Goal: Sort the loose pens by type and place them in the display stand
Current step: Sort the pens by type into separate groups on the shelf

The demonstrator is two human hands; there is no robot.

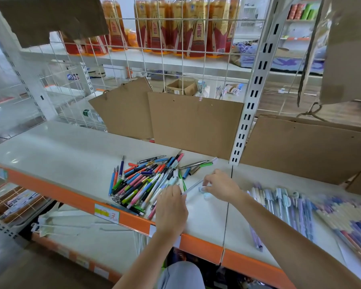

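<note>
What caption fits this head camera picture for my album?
Two hands, left hand and right hand, hold a clear pen beside a heap of loose pens.

Your pile of loose pens [148, 180] lies on the shelf [61, 155], left of your hands; sorted pens [283, 203] lie in a row to the right, and cardboard sheets [194, 124] stand behind, against the wire grid [175, 65]
</note>
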